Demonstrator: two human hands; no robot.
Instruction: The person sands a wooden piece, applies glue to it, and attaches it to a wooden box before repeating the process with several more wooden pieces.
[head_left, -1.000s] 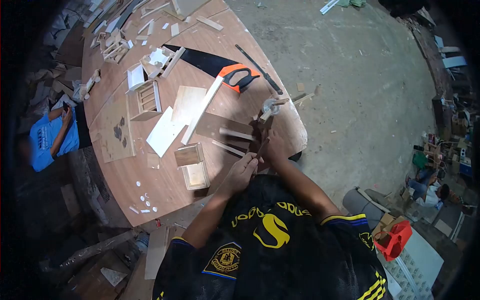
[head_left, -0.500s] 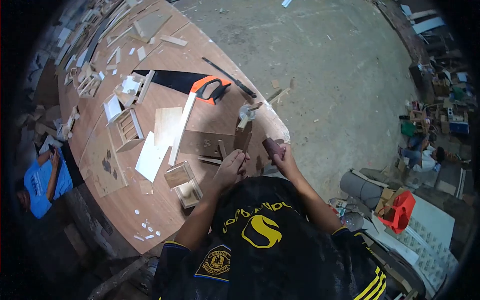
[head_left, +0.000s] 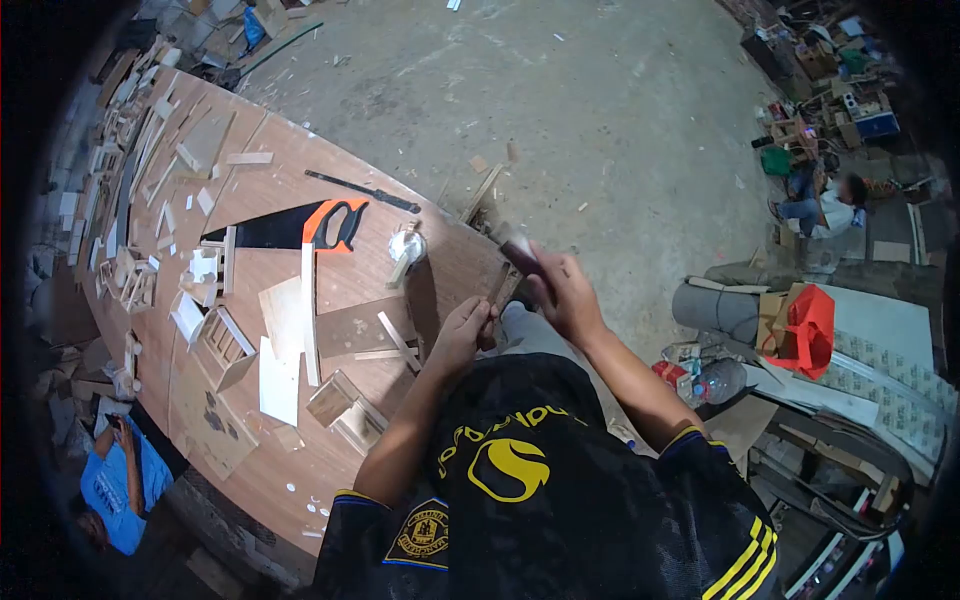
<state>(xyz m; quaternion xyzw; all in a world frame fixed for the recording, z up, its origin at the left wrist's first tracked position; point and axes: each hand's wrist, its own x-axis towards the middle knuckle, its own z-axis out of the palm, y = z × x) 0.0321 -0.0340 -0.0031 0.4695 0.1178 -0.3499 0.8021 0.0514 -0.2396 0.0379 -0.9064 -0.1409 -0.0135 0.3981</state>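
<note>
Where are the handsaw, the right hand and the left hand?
handsaw [head_left: 335,222]: head view, on its orange handle.
right hand [head_left: 562,290]: head view, on the back of the hand.
left hand [head_left: 465,330]: head view, on the back of the hand.

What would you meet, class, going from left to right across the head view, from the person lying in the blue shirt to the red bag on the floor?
Person in blue shirt → black handsaw with orange handle → small clear tape roll → left hand → right hand → grey rolled mat → red bag.
</note>
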